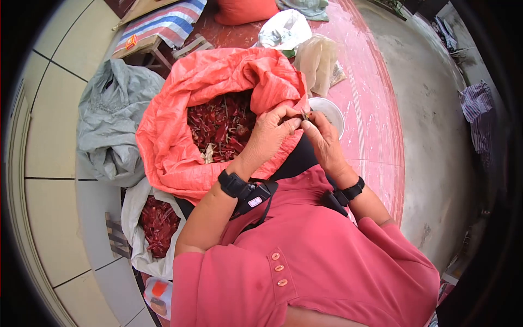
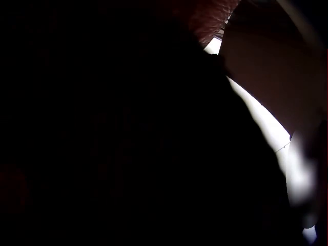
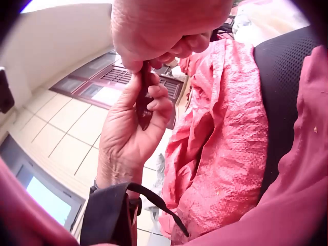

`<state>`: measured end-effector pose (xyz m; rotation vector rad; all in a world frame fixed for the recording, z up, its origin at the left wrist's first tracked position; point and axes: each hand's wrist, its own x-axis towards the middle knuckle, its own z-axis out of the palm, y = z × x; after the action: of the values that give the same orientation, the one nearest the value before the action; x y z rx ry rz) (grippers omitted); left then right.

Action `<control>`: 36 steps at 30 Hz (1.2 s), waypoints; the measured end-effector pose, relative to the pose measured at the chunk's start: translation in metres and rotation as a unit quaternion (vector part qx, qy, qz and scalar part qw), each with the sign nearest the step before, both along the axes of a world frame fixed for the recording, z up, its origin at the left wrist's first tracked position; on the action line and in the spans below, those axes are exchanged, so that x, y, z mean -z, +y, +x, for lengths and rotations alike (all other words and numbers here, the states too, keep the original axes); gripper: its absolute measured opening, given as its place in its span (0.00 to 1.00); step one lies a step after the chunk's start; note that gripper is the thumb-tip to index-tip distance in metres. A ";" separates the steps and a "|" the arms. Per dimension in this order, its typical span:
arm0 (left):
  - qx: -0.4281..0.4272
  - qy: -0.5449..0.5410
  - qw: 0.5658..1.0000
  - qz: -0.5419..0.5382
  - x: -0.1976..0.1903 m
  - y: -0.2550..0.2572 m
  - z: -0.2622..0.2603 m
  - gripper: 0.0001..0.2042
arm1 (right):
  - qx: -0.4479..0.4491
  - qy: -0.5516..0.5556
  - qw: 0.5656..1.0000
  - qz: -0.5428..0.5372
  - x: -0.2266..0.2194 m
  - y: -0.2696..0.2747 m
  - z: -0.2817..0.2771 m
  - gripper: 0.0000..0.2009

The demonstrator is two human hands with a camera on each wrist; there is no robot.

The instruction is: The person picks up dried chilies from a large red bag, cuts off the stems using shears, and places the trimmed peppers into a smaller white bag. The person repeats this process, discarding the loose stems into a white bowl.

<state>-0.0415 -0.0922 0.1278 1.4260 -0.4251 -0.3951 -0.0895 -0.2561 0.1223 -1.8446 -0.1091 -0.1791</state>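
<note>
A dark red dried chili (image 3: pixel 144 110) lies along the fingers of my left hand (image 1: pixel 269 133), which grips it in the right wrist view. My right hand (image 1: pixel 326 144) pinches its upper end, with fingertips meeting those of the left. Both hands are just over the right rim of a big red woven sack (image 1: pixel 163 128). Inside the sack is a heap of dried chilies (image 1: pixel 223 128), some with pale stems. Close beyond the right hand stands a white bowl (image 1: pixel 338 115), partly hidden by it. Darkness fills most of the left wrist view.
A white sack (image 1: pixel 133 215) of red chilies sits at lower left, beside a grey-green sack (image 1: pixel 111 125). Behind are a striped cloth (image 1: pixel 169 22) over a low wooden stool, a white plastic bag (image 1: pixel 286 30) and a beige bag (image 1: pixel 317 62). Pink flooring (image 1: pixel 376 141) extends to the right.
</note>
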 end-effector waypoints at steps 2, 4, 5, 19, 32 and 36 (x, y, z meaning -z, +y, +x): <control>0.041 0.055 0.997 0.026 0.004 -0.019 0.014 0.07 | 0.039 0.072 0.985 0.150 0.018 -0.011 0.001 0.13; 0.067 0.103 0.991 0.054 0.010 -0.035 0.024 0.07 | 0.080 0.182 0.930 0.308 0.020 -0.022 0.002 0.14; 0.079 0.122 0.989 0.027 0.016 -0.043 0.027 0.06 | 0.095 0.194 0.909 0.357 0.032 -0.029 0.004 0.17; 0.060 0.010 0.978 -0.202 -0.036 -0.023 -0.002 0.10 | -0.035 0.360 0.524 0.771 0.128 -0.120 0.048 0.18; -0.154 -0.025 0.986 -0.061 -0.050 0.104 -0.063 0.10 | 0.007 0.317 0.599 0.735 0.105 -0.113 0.058 0.29; -0.256 -0.023 0.965 -0.044 -0.039 0.155 -0.087 0.10 | -0.018 0.334 0.710 0.620 0.088 -0.101 0.059 0.30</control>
<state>-0.1284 0.0627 0.1665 1.4016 -0.0976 0.0767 -0.0305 -0.3569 0.0340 -0.4467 0.4104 0.3936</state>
